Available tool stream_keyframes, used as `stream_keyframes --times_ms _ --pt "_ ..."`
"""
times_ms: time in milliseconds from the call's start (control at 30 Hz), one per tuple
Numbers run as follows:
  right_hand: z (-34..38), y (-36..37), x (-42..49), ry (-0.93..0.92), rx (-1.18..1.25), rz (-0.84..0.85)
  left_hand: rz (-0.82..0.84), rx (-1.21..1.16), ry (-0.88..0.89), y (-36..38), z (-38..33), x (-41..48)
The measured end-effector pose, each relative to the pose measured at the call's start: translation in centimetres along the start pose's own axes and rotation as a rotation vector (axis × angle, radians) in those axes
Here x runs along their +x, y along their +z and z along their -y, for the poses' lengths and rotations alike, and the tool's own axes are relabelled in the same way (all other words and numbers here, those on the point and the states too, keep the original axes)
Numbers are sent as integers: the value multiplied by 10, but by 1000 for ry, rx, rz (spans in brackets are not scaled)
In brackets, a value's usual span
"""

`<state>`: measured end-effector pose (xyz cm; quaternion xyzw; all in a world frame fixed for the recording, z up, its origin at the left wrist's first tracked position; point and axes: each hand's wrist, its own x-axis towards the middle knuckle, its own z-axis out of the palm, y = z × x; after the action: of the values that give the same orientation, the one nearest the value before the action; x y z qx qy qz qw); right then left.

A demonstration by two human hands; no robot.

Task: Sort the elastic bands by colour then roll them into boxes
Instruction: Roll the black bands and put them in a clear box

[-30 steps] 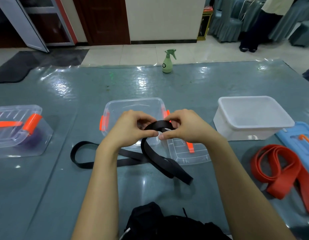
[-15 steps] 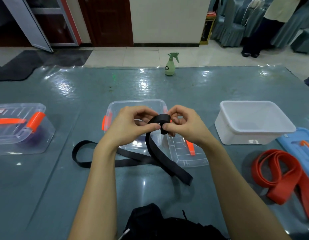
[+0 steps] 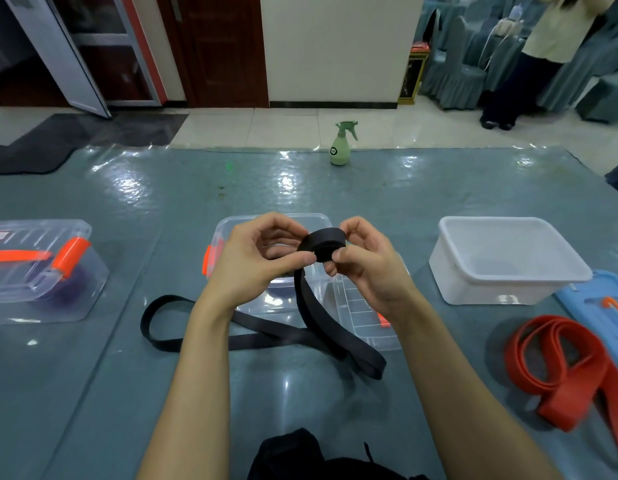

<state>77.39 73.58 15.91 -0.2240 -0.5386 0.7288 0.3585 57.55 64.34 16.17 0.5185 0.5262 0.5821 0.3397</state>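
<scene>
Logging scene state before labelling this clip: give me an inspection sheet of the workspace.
Surface: teal table under a glossy clear sheet.
Job's things: black band partly rolled, tail on table; red band loose at right; middle clear box open, lid beside it; left clear box lidded, something purple inside; white tub looks empty.
Clutter: spray bottle at far edge; black fabric at near edge; blue lid far right.
Grippers: left hand and right hand both pinch the roll.
Cables: nothing seen.
Surroundings: tiled floor, door, covered chairs, a person standing.
</scene>
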Motion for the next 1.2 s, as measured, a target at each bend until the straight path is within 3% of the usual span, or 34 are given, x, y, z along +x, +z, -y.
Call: stream_keyframes --times_ms 200,367,433,533,567,667,733,933,1067,1200 --pt "-11 6 -1 40 332 -45 -4 -52 -31 12 -1 5" --pt "-24 3 -9 144 368 -7 17 -9 -93 6 1 0" --pt "-20 -5 -12 203 89 0 22 74 -120 -2 3 -3" --pt "-1 -18 -14 240 -653 5 53 273 -148 -7 0 -6" --pt "6 -16 -13 209 -796 9 69 341 -154 -6 -2 -6" --pt "18 -3 -9 70 -1041 73 138 448 -137 0 -9 -4" --pt "23 3 -8 76 -1104 95 155 448 -122 -1 -13 -4" --pt "27 2 -15 132 -857 114 87 218 -80 -7 -8 -8" --pt "24 -3 -14 78 -530 33 -39 0 -26 0 -3 -11" --pt "16 -5 -11 -25 -349 -19 -62 -59 -29 9 -6 -5"
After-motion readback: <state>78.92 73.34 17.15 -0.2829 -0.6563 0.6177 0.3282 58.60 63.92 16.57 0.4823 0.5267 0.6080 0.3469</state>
